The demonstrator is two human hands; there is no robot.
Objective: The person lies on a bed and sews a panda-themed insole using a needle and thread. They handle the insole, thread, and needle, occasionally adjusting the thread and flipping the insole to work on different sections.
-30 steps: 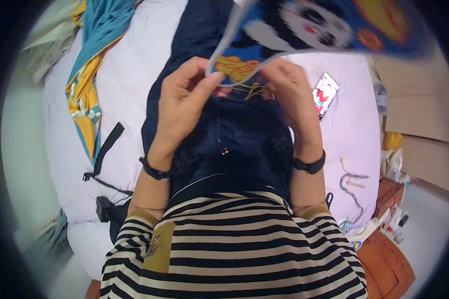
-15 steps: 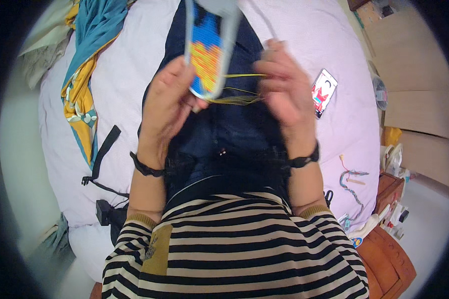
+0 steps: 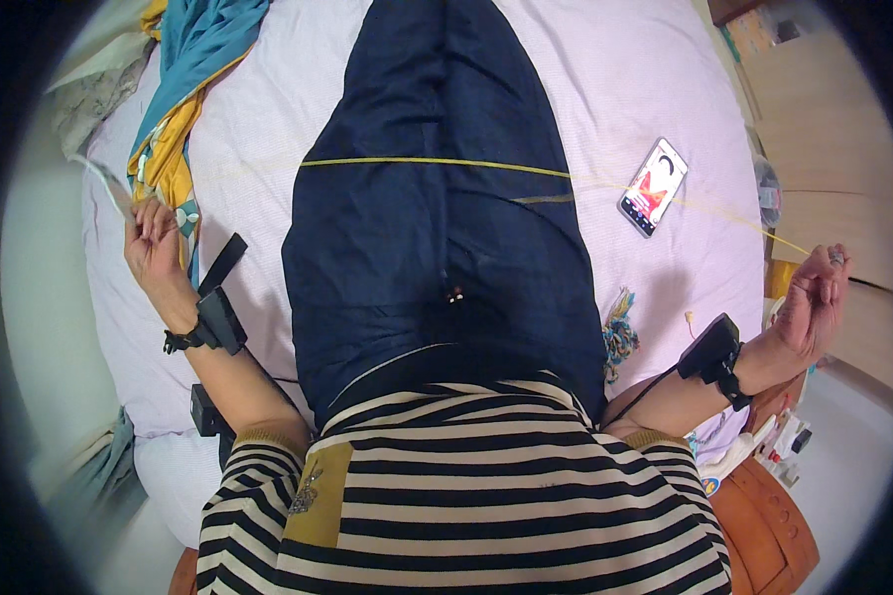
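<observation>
Across the person's lap, over the dark blue trousers (image 3: 437, 218), a thin yellow thread (image 3: 437, 163) runs taut from side to side. Both hands are flung wide apart. The left hand (image 3: 154, 238) is out past the bed's left edge, its fingers closed on something pale and blurred where the thread's faint left end seems to lead; what exactly it pinches cannot be told. The right hand (image 3: 814, 297) is curled shut far to the right, with the thread appearing to end in it.

Pulled this tight, the thread looks at risk of snapping or of slipping from a pinch, most likely at the left, where the grip is unclear. It passes just beside the phone (image 3: 653, 186) lying on the lilac bedsheet (image 3: 605, 89); if the line sagged, it could drag across the phone or catch on it. A small bundle of coloured threads (image 3: 620, 332) lies by the right hip, near enough that slack thread might tangle there.
</observation>
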